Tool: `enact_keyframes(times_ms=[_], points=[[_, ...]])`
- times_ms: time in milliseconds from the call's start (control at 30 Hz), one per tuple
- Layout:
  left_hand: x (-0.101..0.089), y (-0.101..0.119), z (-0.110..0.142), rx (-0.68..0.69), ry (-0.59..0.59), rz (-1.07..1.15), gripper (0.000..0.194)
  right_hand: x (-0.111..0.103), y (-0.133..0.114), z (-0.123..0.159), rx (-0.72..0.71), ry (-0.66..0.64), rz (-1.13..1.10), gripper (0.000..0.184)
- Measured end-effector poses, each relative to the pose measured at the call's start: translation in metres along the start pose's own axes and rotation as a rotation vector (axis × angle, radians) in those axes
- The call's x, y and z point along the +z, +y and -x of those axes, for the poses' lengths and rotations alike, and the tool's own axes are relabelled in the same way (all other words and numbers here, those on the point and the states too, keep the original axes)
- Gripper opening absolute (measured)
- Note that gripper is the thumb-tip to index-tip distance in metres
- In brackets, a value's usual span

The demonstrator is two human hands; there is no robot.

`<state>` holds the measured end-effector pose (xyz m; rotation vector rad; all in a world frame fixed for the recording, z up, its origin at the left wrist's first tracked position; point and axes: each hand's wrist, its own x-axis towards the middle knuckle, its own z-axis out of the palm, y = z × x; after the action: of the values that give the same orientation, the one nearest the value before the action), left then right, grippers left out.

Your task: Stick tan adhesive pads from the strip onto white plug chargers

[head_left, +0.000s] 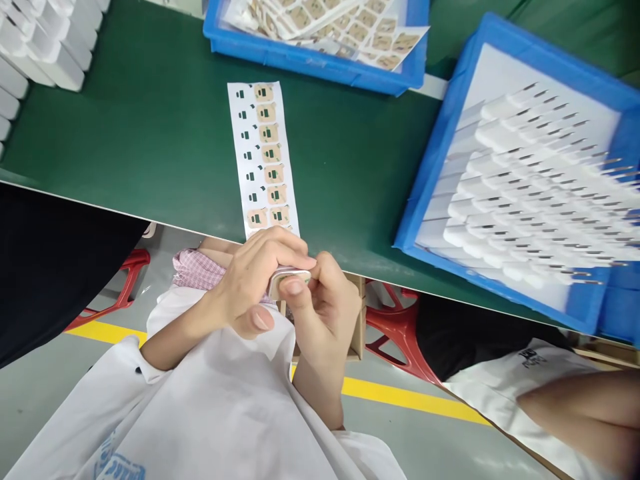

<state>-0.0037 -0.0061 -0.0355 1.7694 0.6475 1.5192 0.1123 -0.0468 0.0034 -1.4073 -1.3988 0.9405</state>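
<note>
Close to the table edge, both hands meet around a small white piece (277, 285) with rounded corners and a tan, green-marked face. My right hand (327, 307) pinches it, with the thumb lying on that face. My left hand (255, 273) wraps over the top and far side, its thumb held away from the piece. Most of the piece is hidden by fingers. Just beyond the hands lies a white sheet of tan adhesive stickers (273, 154). One column of it is mostly bare backing with small dark cut-outs.
A blue bin (310, 67) at the back contains used-looking sticker sheets (360, 30). To the right, another blue bin (435, 160) holds rows of white parts (505, 193) with thin metal ends. More white parts (60, 47) stand at far left. People sit on both sides.
</note>
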Motion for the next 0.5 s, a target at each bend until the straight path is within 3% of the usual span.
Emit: enact_keyframes(times_ms=[200,367,500], points=[[0.003,-0.007,0.010,-0.077,0.037,0.039,0.074,0.001,0.008,-0.003,0.035,-0.007,-0.138,0.054],[0.007,-0.010,0.010,0.032,0.037,-0.090,0.076,0.001,0.004,-0.006,0.059,0.023,-0.040,0.062],[0.006,-0.009,0.008,0.006,-0.005,-0.096,0.071,-0.003,0.005,-0.006,0.083,-0.018,-0.119,0.058]])
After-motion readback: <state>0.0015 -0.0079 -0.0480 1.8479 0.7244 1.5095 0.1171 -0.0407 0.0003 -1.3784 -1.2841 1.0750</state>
